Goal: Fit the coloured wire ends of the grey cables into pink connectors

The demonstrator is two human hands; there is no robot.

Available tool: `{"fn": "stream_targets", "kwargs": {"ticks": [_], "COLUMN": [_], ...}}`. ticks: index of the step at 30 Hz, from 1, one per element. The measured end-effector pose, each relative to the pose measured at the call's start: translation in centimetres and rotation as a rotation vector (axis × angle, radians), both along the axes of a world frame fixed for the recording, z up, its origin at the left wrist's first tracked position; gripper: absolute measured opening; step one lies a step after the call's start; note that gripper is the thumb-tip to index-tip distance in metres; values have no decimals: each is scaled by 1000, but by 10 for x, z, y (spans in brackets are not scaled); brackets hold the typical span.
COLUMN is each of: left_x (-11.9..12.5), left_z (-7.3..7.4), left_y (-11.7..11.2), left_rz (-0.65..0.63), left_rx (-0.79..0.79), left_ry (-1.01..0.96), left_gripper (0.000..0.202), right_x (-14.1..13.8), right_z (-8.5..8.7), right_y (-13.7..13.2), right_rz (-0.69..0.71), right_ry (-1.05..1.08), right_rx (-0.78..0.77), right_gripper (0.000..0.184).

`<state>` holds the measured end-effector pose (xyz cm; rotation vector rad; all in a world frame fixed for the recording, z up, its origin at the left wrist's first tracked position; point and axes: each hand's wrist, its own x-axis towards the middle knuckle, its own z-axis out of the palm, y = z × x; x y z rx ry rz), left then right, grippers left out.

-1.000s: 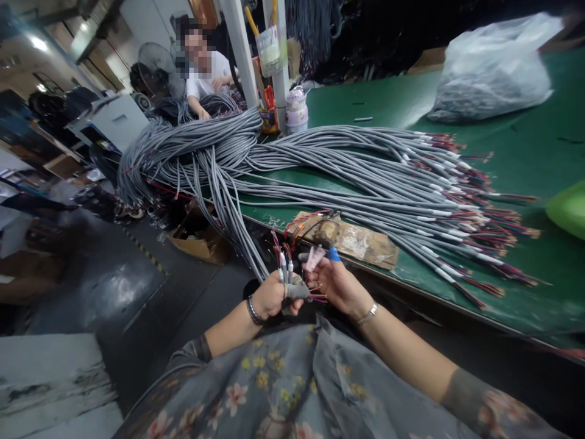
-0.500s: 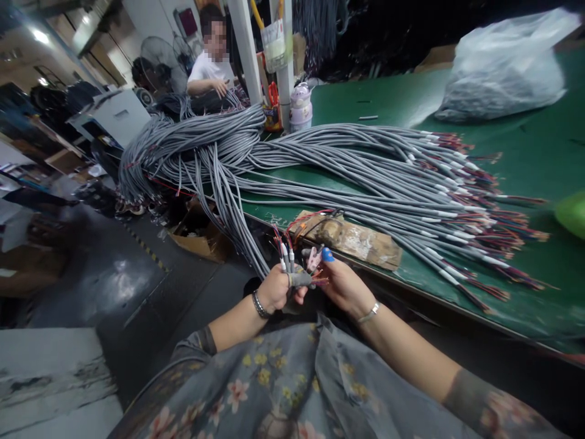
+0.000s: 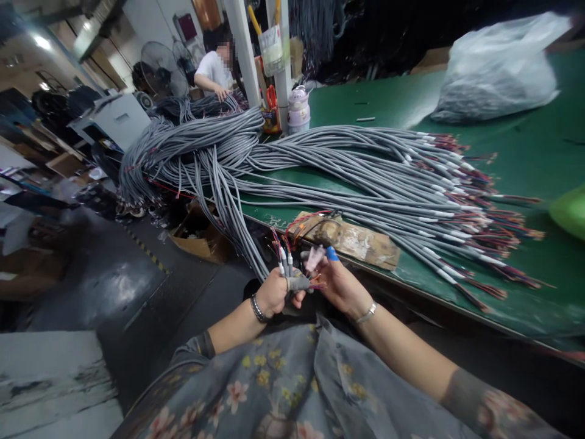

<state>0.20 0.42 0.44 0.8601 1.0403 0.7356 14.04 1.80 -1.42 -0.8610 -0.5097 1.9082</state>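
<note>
My left hand (image 3: 273, 292) is closed in a fist around a few grey cable ends (image 3: 286, 263) that stick up with red and blue wires showing. My right hand (image 3: 337, 281) is right beside it, fingers pinched on thin coloured wire tips (image 3: 315, 281) at the left thumb; one finger wears a blue cot (image 3: 332, 253) and another a pink one. A big bundle of grey cables (image 3: 347, 171) lies across the green table (image 3: 539, 152), its stripped coloured ends (image 3: 484, 225) fanned out at the right. Several cables hang off the table edge down toward my left hand.
A worn brown board (image 3: 351, 238) lies at the table's near edge. A white plastic bag (image 3: 493, 73), a pink bottle (image 3: 297, 110) and a post (image 3: 242, 55) stand at the back. Another person (image 3: 214, 67) works at the far end. A cardboard box (image 3: 196, 238) sits on the dark floor.
My hands stay together at the cable ends with only small finger shifts. The view swung slightly, and the person at the far end has shifted position.
</note>
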Motion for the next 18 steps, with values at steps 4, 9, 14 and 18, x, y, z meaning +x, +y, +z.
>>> {"fn": "stream_targets", "kwargs": {"ticks": [4,9,14,18], "left_x": [-3,-1,8,13], "left_z": [3,4,6,7], "left_y": [-10,-19,-16,-13], "left_rz": [12,94,214,242], "left_rx": [17,73,91,80], "left_ry": [4,13,5,17], "left_gripper": [38,42,42,42], "right_x": [4,5,3,2], "right_z": [2,2,1,-3], "right_y": [-1,0,1,3], "right_rz": [51,24,-22,-4], "right_ry": [40,39,25,60], "right_rx": [-12,13,28,32], "right_gripper": [42,36,35,36]}}
